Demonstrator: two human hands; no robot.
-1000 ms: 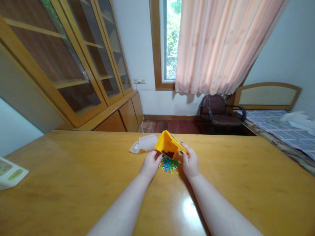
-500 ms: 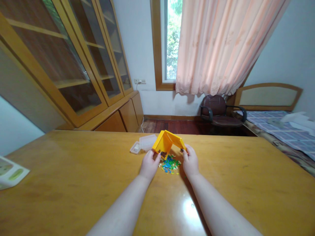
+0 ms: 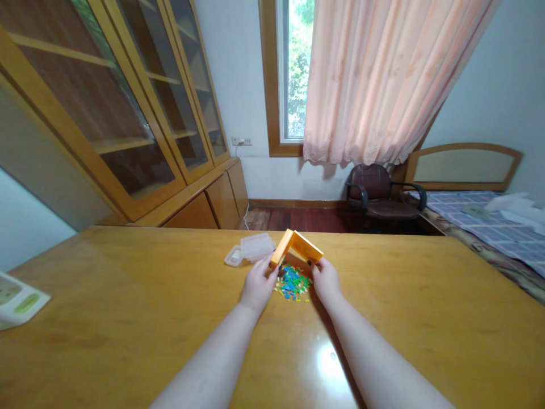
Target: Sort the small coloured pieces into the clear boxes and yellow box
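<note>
Both of my hands grip a yellow-orange hinged box (image 3: 307, 245), which stands spread like a tent above the table. My left hand (image 3: 257, 284) pinches its left panel, and my right hand (image 3: 327, 282) pinches the lower end of its right panel. Small dark bits show near the fingertips; what they are I cannot tell. Directly below the box lies a pile of tiny blue, green, white and yellow building bricks (image 3: 293, 282). Just left of the box is a clear plastic container (image 3: 256, 246), with a smaller clear lid or tray (image 3: 233, 256) beside it.
The wooden table (image 3: 136, 318) spreads under my arms. A white object with a green patch (image 3: 25, 301) sits at the left edge. Beyond the table are a glass-door cabinet (image 3: 140, 108), a brown armchair (image 3: 374, 193) and a bed (image 3: 477, 210).
The yellow box has turned in my hands: its left panel shows edge-on now instead of its inner face. My right hand has come slightly left and lower.
</note>
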